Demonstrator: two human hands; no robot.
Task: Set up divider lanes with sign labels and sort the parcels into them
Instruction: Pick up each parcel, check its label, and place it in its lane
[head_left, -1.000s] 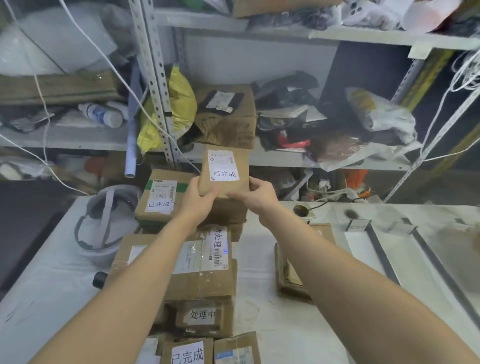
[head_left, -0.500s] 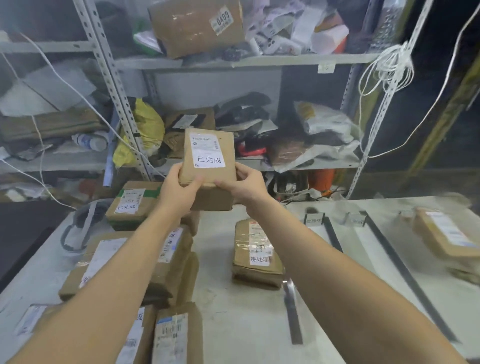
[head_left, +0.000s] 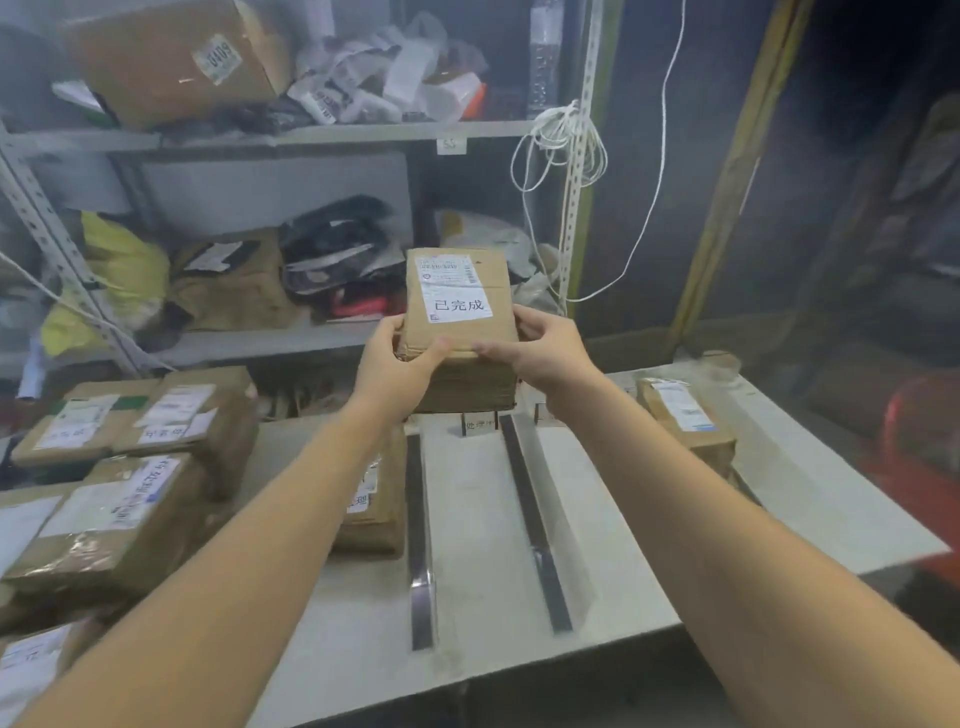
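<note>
Brown cardboard, white labels, pale grey table.
The held parcel (head_left: 460, 332) was plain brown, its label (head_left: 452, 288) white with black characters. Two dividers (head_left: 418, 519) were black with silvery ends on the pale grey table (head_left: 478, 519). At the table's left edge the boxes (head_left: 119, 525) were brown, one striped green. A bag (head_left: 124, 265) behind was yellow.

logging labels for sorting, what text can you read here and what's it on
"已完成": label on the held parcel.
Its smaller print: too small to read.
"0409": sticker on the top-shelf box.
Table sign: blurred.
Shelf tag: blurred.
Labels on left parcels: blurred.
</note>
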